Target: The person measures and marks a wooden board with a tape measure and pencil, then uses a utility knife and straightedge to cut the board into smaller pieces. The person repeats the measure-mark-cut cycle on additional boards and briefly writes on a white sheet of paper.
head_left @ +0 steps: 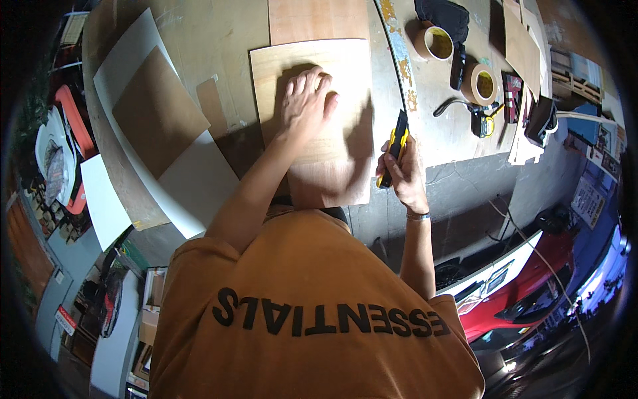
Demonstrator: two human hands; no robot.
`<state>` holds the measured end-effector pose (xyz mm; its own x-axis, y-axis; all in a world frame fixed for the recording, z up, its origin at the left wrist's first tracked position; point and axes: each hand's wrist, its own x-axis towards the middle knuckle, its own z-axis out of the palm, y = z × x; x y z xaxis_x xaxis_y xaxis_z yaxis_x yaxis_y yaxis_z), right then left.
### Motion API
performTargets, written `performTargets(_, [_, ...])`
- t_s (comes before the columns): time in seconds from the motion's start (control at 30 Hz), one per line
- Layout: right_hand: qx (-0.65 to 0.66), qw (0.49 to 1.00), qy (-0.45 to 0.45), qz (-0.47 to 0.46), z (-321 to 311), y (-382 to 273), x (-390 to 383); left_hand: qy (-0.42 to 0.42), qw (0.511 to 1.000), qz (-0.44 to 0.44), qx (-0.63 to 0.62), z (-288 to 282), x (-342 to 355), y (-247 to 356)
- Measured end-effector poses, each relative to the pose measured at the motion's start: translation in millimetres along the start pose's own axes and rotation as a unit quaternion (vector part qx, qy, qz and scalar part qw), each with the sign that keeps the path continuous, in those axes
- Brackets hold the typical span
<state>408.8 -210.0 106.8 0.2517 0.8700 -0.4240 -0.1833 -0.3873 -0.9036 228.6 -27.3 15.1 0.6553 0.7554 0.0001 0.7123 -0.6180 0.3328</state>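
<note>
Brown cloth of the person's shirt (312,266) fills the space below both hands. Far left of the left hand sits a white tub (48,156); nearer that hand, a brown sheet (159,110) overlaps a white sheet (199,173) on the table (229,30). The left hand (307,100) rests on a pale wooden board (352,73), fingers slightly bent and close together, thumb apart. More wood (329,186) shows below that hand, under the board. Right of the board, the right hand (404,166) is clamped round a yellow-and-black cutter (397,146). Beyond it runs a blue, flaking strip (401,60); farther right lie two tape rolls (421,45), a small black-and-yellow tool (478,124) and tan sheets (522,50).

The left palm is hidden, and that forearm covers part of the board. Whether the cutter's blade is out is hard to make out. Far below right of the right hand, a red shape (525,289) is partly covered by a white panel (502,266).
</note>
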Motion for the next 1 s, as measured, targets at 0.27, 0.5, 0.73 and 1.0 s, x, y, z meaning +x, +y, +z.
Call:
performTargets(0.27, [-0.317, 0.947, 0.053, -0.02, 37, -18, 111, 0.036, 0.999, 0.017, 0.003, 0, 12, -2])
performTargets(0.5, [-0.542, 0.832, 0.116, -0.029, 64, -14, 196, 0.014, 0.999, 0.005, 0.039, 1, 15, -5])
performTargets(0.73, [-0.573, 0.81, 0.125, -0.007, 71, -13, 200, 0.056, 0.998, 0.01, -0.041, 5, 17, -10])
performTargets(1.0, [-0.607, 0.781, 0.132, -0.072, 71, -16, 204, 0.028, 1.0, 0.013, 0.001, 3, 16, -10])
